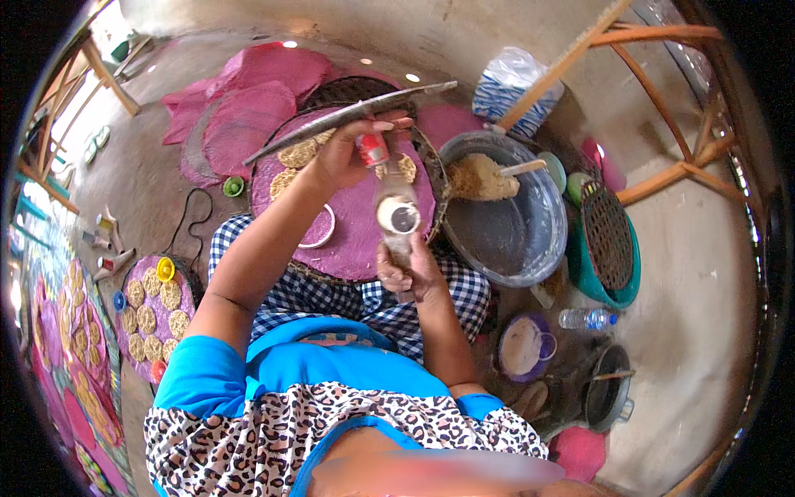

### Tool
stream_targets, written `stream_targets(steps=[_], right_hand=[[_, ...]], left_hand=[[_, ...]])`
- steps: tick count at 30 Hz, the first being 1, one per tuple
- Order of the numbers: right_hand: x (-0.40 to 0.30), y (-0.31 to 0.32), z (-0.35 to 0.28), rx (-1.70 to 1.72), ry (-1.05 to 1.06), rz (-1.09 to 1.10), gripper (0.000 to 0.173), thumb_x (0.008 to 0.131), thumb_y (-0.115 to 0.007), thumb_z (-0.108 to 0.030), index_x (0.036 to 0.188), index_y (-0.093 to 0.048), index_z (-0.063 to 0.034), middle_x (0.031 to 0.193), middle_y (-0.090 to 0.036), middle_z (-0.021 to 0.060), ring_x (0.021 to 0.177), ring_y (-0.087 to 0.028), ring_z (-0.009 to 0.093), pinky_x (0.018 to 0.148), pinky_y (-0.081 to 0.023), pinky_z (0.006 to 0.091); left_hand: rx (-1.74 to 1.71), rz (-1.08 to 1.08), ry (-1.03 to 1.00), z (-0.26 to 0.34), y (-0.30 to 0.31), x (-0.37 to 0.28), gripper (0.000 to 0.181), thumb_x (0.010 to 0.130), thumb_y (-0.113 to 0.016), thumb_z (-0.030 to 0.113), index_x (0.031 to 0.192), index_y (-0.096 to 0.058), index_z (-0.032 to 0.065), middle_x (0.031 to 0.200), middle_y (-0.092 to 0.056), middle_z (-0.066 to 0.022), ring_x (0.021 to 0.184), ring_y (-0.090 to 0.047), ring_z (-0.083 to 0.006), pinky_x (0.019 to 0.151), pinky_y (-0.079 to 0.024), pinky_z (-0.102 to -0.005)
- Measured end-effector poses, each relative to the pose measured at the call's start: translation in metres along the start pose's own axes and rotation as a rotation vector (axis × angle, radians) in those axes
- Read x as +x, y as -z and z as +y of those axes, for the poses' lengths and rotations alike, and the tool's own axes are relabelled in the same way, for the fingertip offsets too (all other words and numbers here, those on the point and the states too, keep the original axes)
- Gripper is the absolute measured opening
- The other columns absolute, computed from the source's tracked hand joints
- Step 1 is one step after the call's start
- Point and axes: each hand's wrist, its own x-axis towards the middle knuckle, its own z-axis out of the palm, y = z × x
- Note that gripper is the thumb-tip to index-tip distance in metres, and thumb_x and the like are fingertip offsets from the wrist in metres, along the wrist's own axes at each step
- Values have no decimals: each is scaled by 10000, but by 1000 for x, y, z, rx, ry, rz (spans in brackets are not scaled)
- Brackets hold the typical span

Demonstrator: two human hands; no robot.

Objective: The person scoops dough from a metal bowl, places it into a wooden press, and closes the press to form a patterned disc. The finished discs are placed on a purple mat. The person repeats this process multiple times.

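Observation:
My left hand (343,155) grips a long narrow bar (298,133) that slants above the lap tray; a red-and-white can-like piece (372,150) sits by its fingers, apparently fixed to the bar. In my right hand (415,271) is the handle of a blurred paddle-like tool with a white-rimmed cylinder (399,215), dark inside. Whether bar and paddle are joined is unclear. Below both hands, a round tray covered with purple mesh (354,248) rests on my lap. Noodle-like discs (297,154) lie on its far part, partly hidden by my arm, with a white ring (331,227) nearby.
Right of the tray stands a grey basin (509,242) with dough (481,178) and a spatula (523,167). Beyond are a teal basin (630,267), a plastic bottle (587,319) and a pan (608,388). Another disc-covered tray (164,332) lies left, near a cord (192,214).

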Motion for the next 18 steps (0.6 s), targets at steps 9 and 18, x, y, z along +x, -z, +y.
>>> stream_targets(steps=[9,18], right_hand=[[-49,5,-98,-935,597,548,315,875,-534,-241,1079,-556,-2,933,-631,111,797,-610,152,703,-495,252],[-101,171,-204,-1910,274,1380,286,693,-655,-150,959,-649,-45,879,-654,110,770,-631,251,689,-488,324]], left_hand=[[340,178,-345,80,-25,-67,229,692,-623,91,905,-559,37,924,-565,-129,798,-526,-218,675,-448,-344],[747,356,-580,191,22,-230,387,771,-558,74,1138,-501,-34,1229,-462,-170,1103,-461,-277,957,-340,-413]])
